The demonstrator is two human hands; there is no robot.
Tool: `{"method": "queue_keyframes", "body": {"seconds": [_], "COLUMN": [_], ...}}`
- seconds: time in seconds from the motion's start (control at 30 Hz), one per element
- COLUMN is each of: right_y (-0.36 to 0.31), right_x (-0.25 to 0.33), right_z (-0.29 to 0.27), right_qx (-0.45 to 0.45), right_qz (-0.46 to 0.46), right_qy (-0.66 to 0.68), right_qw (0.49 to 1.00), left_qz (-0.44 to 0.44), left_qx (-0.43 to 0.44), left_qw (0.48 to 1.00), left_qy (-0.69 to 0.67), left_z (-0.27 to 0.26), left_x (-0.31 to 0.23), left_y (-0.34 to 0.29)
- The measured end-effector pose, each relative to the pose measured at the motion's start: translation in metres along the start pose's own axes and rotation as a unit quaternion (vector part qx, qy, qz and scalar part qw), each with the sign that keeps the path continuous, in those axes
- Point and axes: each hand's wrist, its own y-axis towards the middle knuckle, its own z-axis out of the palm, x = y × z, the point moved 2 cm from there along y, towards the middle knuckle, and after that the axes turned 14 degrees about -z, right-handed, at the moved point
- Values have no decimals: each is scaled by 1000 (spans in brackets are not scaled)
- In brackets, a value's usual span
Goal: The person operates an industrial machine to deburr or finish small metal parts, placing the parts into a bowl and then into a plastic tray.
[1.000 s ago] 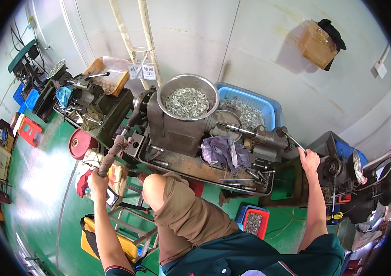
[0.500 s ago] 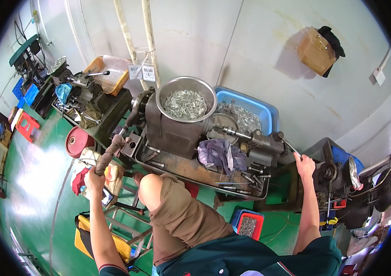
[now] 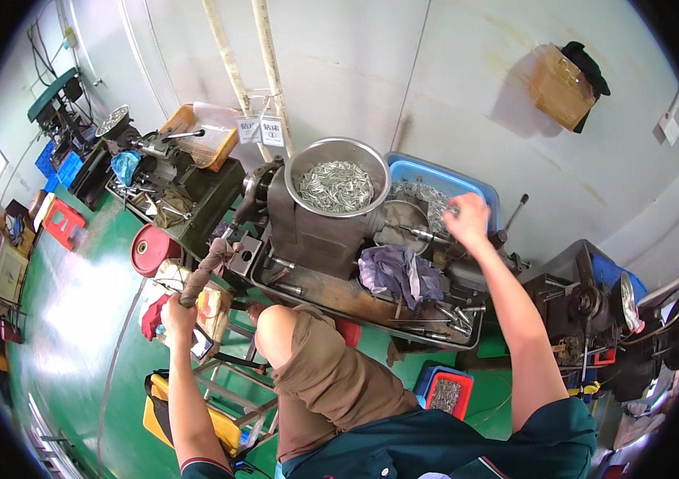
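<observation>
At the left, my left hand (image 3: 178,313) is wrapped round the end of a long cloth-wrapped lever (image 3: 210,267) that slants up to the bench machine (image 3: 315,239). My right hand (image 3: 468,219) is raised above the right part of the machine, beside the chuck and spindle (image 3: 425,235). Its fingers are curled together; whatever they hold is too small to make out. The steel lever (image 3: 517,211) at the machine's right end stands apart from it. On top of the machine sits a steel bowl (image 3: 294,180) full of small metal pins (image 3: 336,188). Behind it is a blue tub (image 3: 479,188) of metal parts.
A purple rag (image 3: 399,273) and loose metal tools (image 3: 455,318) lie in the machine's tray. Below stands a red bin (image 3: 465,383) of small parts. A yellow stool (image 3: 219,431) is at lower left, another machine (image 3: 587,299) at right. My knee is close under the tray.
My right hand has let go of the right-hand lever and moved left and up, over the machine. That lever now points upward. My left hand keeps its grip; the view has shifted slightly.
</observation>
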Motion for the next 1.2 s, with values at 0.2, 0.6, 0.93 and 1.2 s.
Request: {"method": "queue_keyframes", "body": {"seconds": [0.2,0.6,0.93,1.2], "right_y": [30,27,40,80], "right_x": [62,57,50,128], "right_z": [54,71,45,-5], "right_qx": [196,189,196,-125], "right_qz": [37,9,90,-115], "right_qy": [218,351,115,87], "right_qw": [955,917,970,982], "left_qz": [-22,-58,-52,-34], "left_qx": [13,15,-1,5], "left_qw": [1000,997,997,998], "left_qy": [7,-43,-58,-52], "left_z": [-7,-1,2,-4], "left_x": [-4,-32,-30,-31], "left_y": [-2,-68,-77,-78]}}
